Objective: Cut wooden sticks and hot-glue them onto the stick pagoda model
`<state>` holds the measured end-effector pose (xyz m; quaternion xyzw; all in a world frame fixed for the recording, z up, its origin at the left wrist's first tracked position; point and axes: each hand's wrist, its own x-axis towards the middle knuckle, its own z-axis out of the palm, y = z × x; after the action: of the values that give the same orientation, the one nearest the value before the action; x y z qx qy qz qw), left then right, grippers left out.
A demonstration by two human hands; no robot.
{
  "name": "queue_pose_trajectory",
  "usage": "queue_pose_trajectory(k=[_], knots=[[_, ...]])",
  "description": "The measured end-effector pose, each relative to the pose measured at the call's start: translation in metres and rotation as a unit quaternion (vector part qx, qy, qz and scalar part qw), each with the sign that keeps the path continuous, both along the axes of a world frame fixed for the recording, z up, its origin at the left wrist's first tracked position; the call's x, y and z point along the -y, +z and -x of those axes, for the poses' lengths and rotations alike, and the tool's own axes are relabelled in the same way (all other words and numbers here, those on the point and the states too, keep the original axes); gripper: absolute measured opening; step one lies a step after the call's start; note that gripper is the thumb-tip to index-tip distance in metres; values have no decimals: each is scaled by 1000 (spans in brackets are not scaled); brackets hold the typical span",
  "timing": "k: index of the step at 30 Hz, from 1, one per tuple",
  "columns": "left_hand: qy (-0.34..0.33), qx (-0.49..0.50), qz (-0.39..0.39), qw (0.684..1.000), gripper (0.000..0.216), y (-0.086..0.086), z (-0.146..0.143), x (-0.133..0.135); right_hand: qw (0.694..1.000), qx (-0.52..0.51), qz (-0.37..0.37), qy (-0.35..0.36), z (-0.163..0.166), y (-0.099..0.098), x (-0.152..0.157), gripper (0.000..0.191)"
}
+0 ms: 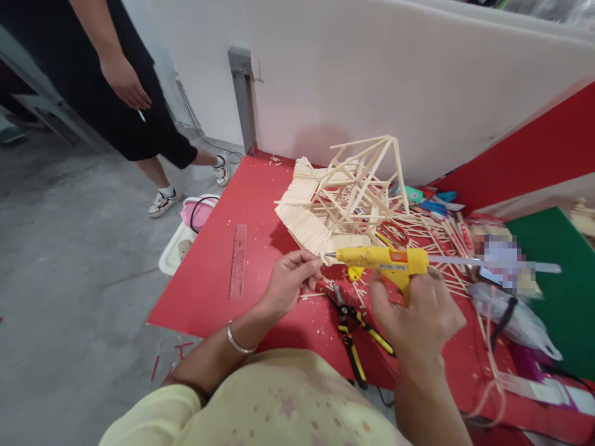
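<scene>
1. Centre of the frame: a pale wooden-stick model (pixel 304 226), flat slatted panels (pixel 302 191) on its left, an open angular lattice (pixel 400 176) rising on its right.
2. Right of centre: the right hand (pixel 421 313), clamped round a yellow plastic glue gun (pixel 372 255), its nozzle (pixel 330 254) pointing left.
3. Centre: the left hand (pixel 294 279), thumb and fingers together just beside the nozzle; whether they pinch anything, I cannot tell.

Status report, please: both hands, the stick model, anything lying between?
Right hand gripping yellow glue gun. Left hand close to nozzle and stick model. Pliers on red table, between hands.
</scene>
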<state>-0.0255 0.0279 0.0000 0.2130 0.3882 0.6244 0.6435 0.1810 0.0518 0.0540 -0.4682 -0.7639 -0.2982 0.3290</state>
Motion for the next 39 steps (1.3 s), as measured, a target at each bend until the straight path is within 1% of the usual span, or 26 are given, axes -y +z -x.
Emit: queue_pose_trajectory(k=[9, 13, 23, 32, 39], knots=[[3, -3, 0, 1000, 26, 1, -1, 0, 1000, -5, 7, 8, 4, -4, -2, 31], [3, -8, -3, 1000, 26, 1, -1, 0, 1000, 9, -1, -5, 6, -2, -3, 33], [-3, -14, 2, 1000, 26, 1, -1, 0, 1000, 7, 23, -10, 6, -1, -2, 29], [-1, -6, -7, 1000, 25, 0, -1, -1, 1000, 15, 3, -9, 6, -3, -3, 32], [-4, -7, 3, 1000, 26, 0, -1, -1, 1000, 12, 12, -17, 6, -4, -3, 33]])
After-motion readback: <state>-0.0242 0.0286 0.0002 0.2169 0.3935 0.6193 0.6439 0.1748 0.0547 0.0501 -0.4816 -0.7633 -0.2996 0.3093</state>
